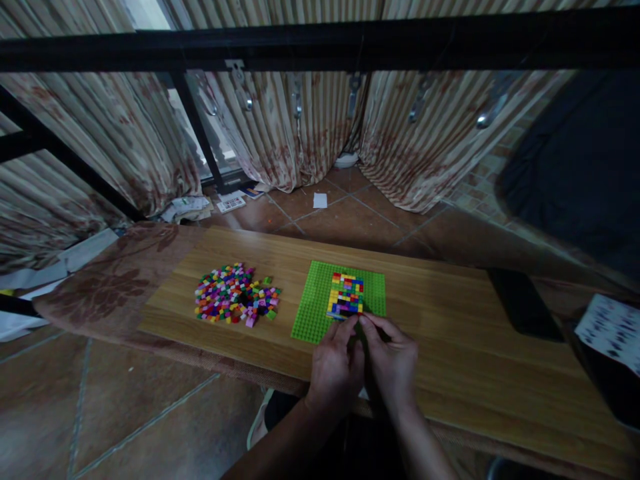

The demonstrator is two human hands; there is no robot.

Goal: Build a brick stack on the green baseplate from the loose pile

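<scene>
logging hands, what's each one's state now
Left hand: fingers curled over flat green studded plastic baseplate; hold unclear.
Right hand: fingers curled beside left's; hold unclear.

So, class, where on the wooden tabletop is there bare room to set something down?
Widest: the tabletop between the green baseplate and the dark slab on the right. A narrower gap lies between the baseplate and the loose bricks. It's crowded at the baseplate's near edge, where the left hand and right hand meet by the built bricks.
</scene>
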